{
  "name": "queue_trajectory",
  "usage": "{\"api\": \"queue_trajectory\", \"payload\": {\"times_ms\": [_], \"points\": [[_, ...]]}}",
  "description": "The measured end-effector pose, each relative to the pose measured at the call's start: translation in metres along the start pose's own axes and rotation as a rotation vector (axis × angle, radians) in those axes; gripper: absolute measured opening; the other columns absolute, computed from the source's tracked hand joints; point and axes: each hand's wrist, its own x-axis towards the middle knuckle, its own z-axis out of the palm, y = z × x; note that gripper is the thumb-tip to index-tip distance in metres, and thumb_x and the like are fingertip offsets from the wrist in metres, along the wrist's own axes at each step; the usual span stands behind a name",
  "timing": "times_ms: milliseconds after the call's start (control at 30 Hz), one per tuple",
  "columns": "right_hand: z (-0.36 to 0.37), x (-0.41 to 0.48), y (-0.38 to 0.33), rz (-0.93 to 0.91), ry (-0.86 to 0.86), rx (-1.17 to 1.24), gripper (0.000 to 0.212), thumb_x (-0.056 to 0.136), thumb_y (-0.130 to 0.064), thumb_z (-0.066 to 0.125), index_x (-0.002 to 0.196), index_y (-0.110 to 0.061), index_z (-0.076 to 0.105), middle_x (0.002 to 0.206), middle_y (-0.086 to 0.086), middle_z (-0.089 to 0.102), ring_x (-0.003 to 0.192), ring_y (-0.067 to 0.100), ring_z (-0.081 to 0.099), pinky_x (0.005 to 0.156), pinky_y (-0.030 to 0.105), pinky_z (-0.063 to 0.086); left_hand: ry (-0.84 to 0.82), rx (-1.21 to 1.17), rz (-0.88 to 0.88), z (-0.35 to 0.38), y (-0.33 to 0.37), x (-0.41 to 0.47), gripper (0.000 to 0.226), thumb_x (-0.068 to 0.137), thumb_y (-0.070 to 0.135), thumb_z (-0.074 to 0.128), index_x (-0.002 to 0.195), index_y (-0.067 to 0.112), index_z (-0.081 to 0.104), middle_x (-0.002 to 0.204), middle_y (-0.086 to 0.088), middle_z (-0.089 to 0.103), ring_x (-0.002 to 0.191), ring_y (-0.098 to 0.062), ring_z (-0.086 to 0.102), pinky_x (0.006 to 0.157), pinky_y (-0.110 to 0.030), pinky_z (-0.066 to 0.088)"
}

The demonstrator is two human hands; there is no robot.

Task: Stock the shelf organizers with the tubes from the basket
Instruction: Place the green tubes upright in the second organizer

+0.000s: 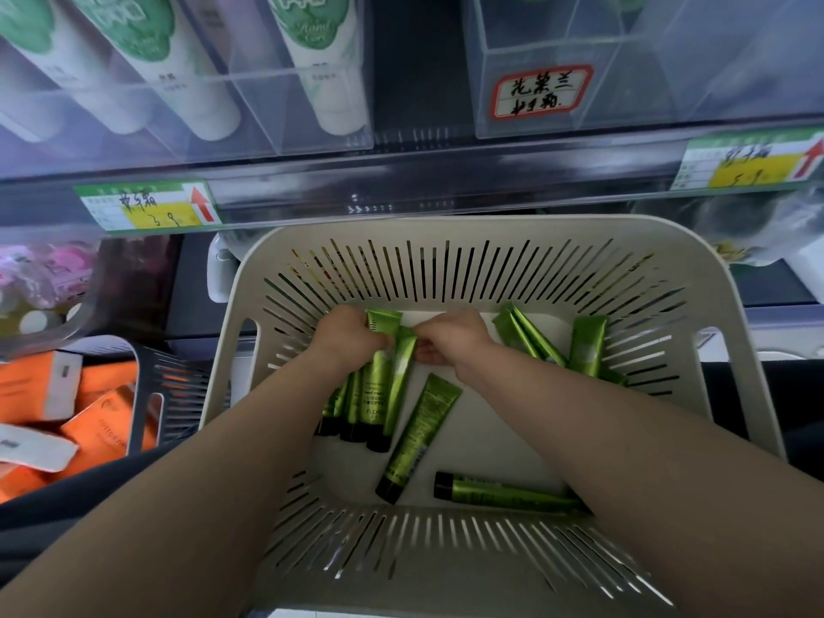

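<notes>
A cream slotted basket (468, 243) sits in front of me with several green tubes with black caps inside. My left hand (345, 336) grips a bunch of green tubes (379, 390) by their flat ends, caps hanging toward me. My right hand (450, 339) pinches the top of one tube in that bunch (401, 372). Loose tubes lie on the basket floor: one slanted in the middle (417, 434), one near the front (504, 492), several at the right (586, 345). Above, a clear shelf organizer (624, 109) with a handwritten label stands empty.
A clear organizer (187, 104) at upper left holds white and green tubes. The shelf edge carries price tags (151, 207). A grey basket (147, 394) of orange boxes stands to the left. Bagged goods (40, 283) fill the lower shelf at left.
</notes>
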Motion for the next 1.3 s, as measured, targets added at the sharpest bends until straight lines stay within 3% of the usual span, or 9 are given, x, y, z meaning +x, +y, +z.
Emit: {"api": "queue_trajectory", "payload": {"times_ms": [67,167,300,433,567,833,1000,1133,1300], "points": [[-0.004,-0.005,-0.003,-0.031,-0.005,-0.006,0.007,0.077,0.005,0.066,0.075,0.001,0.061,0.068,0.015,0.061,0.06,0.023,0.063,0.068,0.038,0.06,-0.001,-0.01,0.035,-0.003,0.001,-0.005,0.014,0.079,0.017,0.071,0.079,0.004,0.066,0.07,-0.008,0.059,0.067,-0.023,0.055,0.063,-0.03,0.046],[-0.01,-0.013,-0.009,-0.071,-0.004,-0.021,0.012,0.077,0.003,0.065,0.069,-0.003,0.059,0.068,0.014,0.062,0.063,0.023,0.064,0.07,0.037,0.059,0.005,-0.021,0.056,-0.007,0.003,-0.011,0.023,0.084,0.02,0.067,0.094,-0.001,0.066,0.085,-0.018,0.066,0.079,-0.03,0.062,0.074,-0.039,0.052],[-0.02,-0.032,-0.021,-0.118,0.0,-0.01,0.014,0.076,0.005,0.063,0.066,-0.004,0.06,0.07,0.014,0.062,0.064,0.023,0.063,0.067,0.034,0.059,0.038,-0.038,0.081,-0.016,0.013,-0.026,0.033,0.088,0.027,0.061,0.089,-0.006,0.062,0.077,-0.018,0.06,0.074,-0.029,0.06,0.075,-0.044,0.052],[-0.032,-0.054,-0.033,-0.171,0.017,-0.039,0.011,0.076,0.006,0.061,0.068,-0.002,0.061,0.069,0.013,0.061,0.061,0.02,0.06,0.064,0.031,0.057,0.052,-0.137,0.119,-0.023,0.024,-0.041,0.031,0.09,0.026,0.058,0.093,-0.004,0.063,0.084,-0.023,0.063,0.084,-0.036,0.063,0.084,-0.053,0.052],[-0.05,-0.084,-0.048,-0.259,0.025,-0.051,0.015,0.076,0.007,0.057,0.065,-0.003,0.058,0.071,0.016,0.058,0.065,0.023,0.057,0.077,0.039,0.055,0.054,-0.208,0.189,-0.03,0.042,-0.067,0.034,0.091,0.026,0.057,0.1,-0.006,0.062,0.083,-0.022,0.061,0.076,-0.033,0.059,0.083,-0.051,0.05],[-0.09,-0.149,-0.068,-0.438,0.063,-0.07,0.009,0.078,0.002,0.061,0.069,0.0,0.064,0.076,0.02,0.064,0.072,0.03,0.064,0.075,0.041,0.056,0.103,-0.218,0.303,-0.045,0.084,-0.127,0.024,0.09,0.023,0.059,0.071,0.011,0.053,0.059,-0.001,0.049,0.058,-0.021,0.048,0.066,-0.035,0.041],[-0.117,-0.185,-0.084,-0.529,0.091,-0.062,0.014,0.078,-0.002,0.062,0.066,-0.008,0.063,0.076,0.014,0.065,0.073,0.024,0.065,0.077,0.038,0.058,0.111,-0.176,0.404,-0.056,0.116,-0.165,0.031,0.092,0.024,0.056,0.099,-0.006,0.059,0.079,-0.014,0.056,0.074,-0.024,0.052,0.073,-0.04,0.043],[-0.135,-0.21,-0.099,-0.589,0.125,-0.037,0.012,0.078,-0.001,0.064,0.068,-0.008,0.066,0.077,0.015,0.068,0.071,0.023,0.066,0.074,0.036,0.059,0.17,-0.162,0.482,-0.061,0.142,-0.19,0.026,0.092,0.022,0.056,0.1,-0.003,0.062,0.093,-0.022,0.065,0.088,-0.035,0.062,0.088,-0.047,0.048],[-0.159,-0.236,-0.114,-0.666,0.131,0.002,0.012,0.077,-0.004,0.064,0.066,-0.009,0.065,0.068,0.012,0.064,0.067,0.022,0.064,0.074,0.037,0.059,0.216,-0.163,0.552,-0.068,0.167,-0.216,0.024,0.092,0.019,0.056,0.096,-0.004,0.061,0.1,-0.026,0.065,0.095,-0.039,0.063,0.087,-0.051,0.051]]}}
